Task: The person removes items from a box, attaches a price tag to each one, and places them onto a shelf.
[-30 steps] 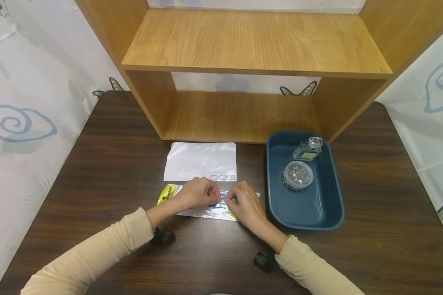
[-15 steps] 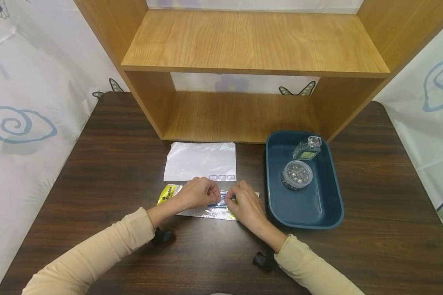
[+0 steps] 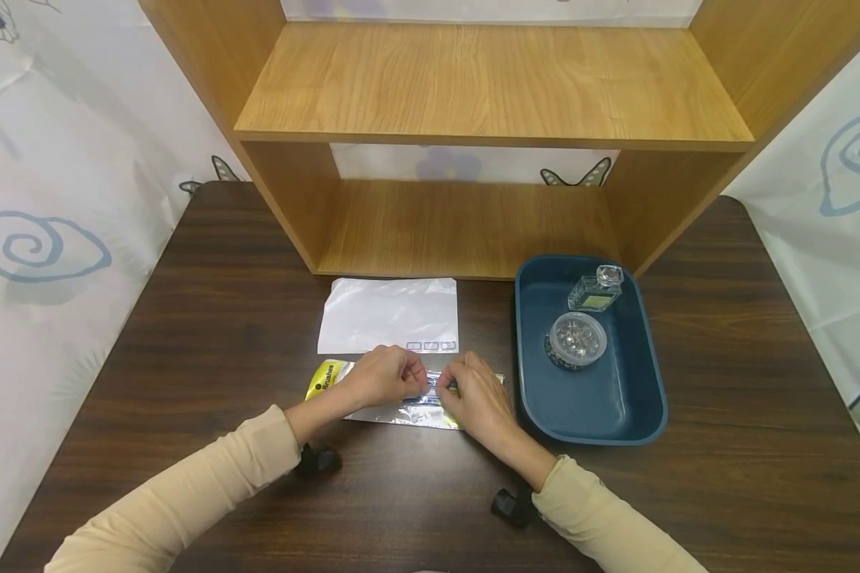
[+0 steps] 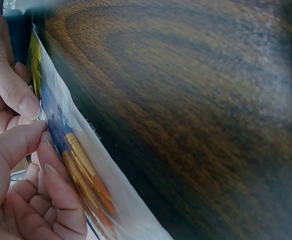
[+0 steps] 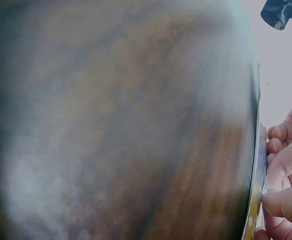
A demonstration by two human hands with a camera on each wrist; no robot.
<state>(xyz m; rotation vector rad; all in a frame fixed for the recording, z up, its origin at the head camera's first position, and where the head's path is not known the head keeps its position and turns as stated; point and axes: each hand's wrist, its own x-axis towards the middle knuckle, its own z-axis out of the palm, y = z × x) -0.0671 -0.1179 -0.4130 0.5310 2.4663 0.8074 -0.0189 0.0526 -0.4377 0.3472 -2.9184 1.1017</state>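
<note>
A clear and yellow plastic packet (image 3: pixel 387 413) printed "Brushes" lies flat below a white sheet (image 3: pixel 390 314). Over its middle, my left hand (image 3: pixel 387 374) pinches the packet's film between thumb and forefinger. Close on the right, my right hand (image 3: pixel 476 398) pinches the same film, the fingertips of both hands almost meeting. Through the packet (image 4: pixel 68 112) in the left wrist view, brushes (image 4: pixel 83 170) with gold ferrules and orange-brown tips show beside my left hand (image 4: pixel 31 185). The right wrist view catches the packet (image 5: pixel 256 200) only edge-on, with my right hand (image 5: pixel 286 210) at the frame's edge.
On the right stands a blue tray (image 3: pixel 602 406) holding a glass bottle (image 3: pixel 593 294) and a round clear tub (image 3: pixel 576 341). A wooden shelf unit (image 3: pixel 466 231) rises at the back. Straps with black pieces (image 3: pixel 512 507) hang under both wrists.
Both hands stay nearly where they were on the packet; a little more of its blue part shows between them than one second ago.
</note>
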